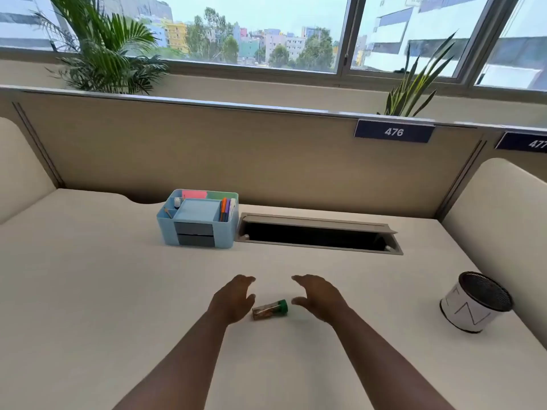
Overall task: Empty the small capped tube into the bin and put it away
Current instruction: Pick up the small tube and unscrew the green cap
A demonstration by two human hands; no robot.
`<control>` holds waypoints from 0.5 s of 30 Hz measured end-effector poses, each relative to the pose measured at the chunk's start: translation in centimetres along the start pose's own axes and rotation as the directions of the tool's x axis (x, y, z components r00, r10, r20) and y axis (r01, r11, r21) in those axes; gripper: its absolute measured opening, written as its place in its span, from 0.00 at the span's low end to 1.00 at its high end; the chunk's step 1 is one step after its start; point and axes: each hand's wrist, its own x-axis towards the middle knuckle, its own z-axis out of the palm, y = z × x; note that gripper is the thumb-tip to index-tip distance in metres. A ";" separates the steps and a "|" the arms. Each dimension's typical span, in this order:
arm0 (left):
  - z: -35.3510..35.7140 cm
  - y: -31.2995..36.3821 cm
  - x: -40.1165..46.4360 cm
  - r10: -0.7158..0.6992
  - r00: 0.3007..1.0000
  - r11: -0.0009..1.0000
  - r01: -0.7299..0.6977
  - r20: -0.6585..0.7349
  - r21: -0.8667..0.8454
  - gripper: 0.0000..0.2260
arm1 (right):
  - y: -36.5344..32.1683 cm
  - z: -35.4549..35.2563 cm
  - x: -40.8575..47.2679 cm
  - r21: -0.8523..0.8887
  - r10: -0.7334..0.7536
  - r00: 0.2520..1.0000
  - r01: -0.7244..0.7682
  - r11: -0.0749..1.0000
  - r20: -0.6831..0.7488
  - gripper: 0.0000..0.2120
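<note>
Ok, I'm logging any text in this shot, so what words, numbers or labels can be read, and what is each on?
"476": white on a dark blue plate on the desk partition.
"477", cut off by the picture's right edge: on a second blue plate further right.
Bin: thin pen strokes on its white wrap, one like a "Z"; not readable as a word.
Tube and organizer: no readable text.

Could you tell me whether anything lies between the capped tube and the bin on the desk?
Nothing visible does. The tube lies between the left hand and right hand; only bare desk separates it from the bin.
</note>
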 end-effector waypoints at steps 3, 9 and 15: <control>1.4 0.0 0.1 0.006 0.999 1.000 -0.007 0.049 0.027 0.21 | -0.3 1.4 0.3 0.012 0.030 0.993 -0.032 0.999 0.117 0.29; 3.3 0.3 1.2 0.009 0.993 0.998 -0.016 0.117 0.055 0.23 | -1.3 3.5 1.2 0.147 0.037 0.996 -0.049 0.988 0.084 0.19; 3.4 1.4 1.9 0.079 0.997 0.996 -0.078 0.022 -0.030 0.11 | -1.5 3.3 1.7 0.464 0.070 0.996 -0.035 0.885 -0.058 0.10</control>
